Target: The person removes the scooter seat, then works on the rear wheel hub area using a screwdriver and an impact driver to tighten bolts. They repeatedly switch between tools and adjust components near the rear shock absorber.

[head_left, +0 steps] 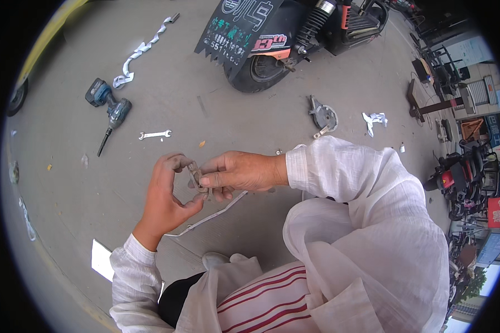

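Observation:
Between my two hands is a small, dirty, curved metal part (194,171), its exact kind partly covered by fingers. My left hand (162,191) grips one side of it, thumb below and fingers curled over the top. From the right, my right hand (241,171) pinches the other side with thumb and fingers. On the floor beyond my hands lies an open-end wrench (155,134). A blue and black cordless impact wrench (115,111) rests farther left. To the right is a round brake plate with a lever arm (323,115).
A scooter with a mudflap and rear wheel (258,71) stands at the far side. White crumpled paper (375,122) and a twisted white strip (132,58) litter the concrete. A thin pale strip (214,215) runs below my hands. Parked scooters (455,175) line the right.

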`<state>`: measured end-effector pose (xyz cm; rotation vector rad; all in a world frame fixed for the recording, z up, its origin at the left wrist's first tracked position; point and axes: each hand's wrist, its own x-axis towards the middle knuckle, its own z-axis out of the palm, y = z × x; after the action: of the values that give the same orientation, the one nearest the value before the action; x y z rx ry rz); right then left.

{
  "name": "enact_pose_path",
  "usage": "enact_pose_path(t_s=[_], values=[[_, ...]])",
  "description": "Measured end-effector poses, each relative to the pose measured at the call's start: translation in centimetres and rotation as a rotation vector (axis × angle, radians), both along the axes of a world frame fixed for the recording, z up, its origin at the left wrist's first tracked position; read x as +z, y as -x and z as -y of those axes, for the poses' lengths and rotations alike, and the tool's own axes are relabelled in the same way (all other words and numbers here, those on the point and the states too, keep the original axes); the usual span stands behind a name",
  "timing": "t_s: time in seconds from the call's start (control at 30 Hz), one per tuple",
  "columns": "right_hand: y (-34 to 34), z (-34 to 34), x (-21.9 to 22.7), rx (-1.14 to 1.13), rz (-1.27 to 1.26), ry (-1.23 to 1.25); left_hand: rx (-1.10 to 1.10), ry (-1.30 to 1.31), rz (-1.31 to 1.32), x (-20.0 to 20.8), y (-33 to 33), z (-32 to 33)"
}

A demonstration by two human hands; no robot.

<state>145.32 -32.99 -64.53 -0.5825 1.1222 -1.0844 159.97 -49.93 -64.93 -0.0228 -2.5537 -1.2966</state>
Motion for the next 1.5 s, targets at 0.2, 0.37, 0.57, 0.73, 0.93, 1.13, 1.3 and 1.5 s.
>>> enact_pose_path(t_s=[0.2, 0.37, 0.57, 0.73, 0.93, 1.13, 1.3, 1.5], values=[[8.0, -6.5, -2.1, -0.169, 0.099, 0.075, -0.130, 0.126, 0.018, 1.9, 9.1, -7.6], [14.0, -11.7, -4.8, -0.601, 0.085, 0.157, 0.068, -0.587, 0.273, -2.6, 17.1, -13.3], [22.0, -14.7, -8.8, -0.865, 0.010, 0.224, 0.251, -0.807, 0.336, -5.8, 27.7, -17.0], [27.4, -14.4, -13.3, -1.032, -0.080, 0.293, 0.384, -0.742, 0.397, -8.8, 34.7, -17.7], [30.7, -14.5, -17.0, -1.163, 0.004, 0.331, 0.437, -0.787, 0.308, -12.0, 38.6, -19.3], [32.0, -13.9, -18.0, -1.148, 0.000, 0.366, 0.453, -0.639, 0.229, -13.6, 38.9, -19.3], [32.4, -13.6, -17.7, -1.115, -0.074, 0.334, 0.494, -0.661, 0.172, -13.6, 38.8, -19.5], [32.4, -12.4, -17.5, -1.171, -0.092, 0.309, 0.568, -0.628, 0.172, -13.9, 39.7, -18.7]])
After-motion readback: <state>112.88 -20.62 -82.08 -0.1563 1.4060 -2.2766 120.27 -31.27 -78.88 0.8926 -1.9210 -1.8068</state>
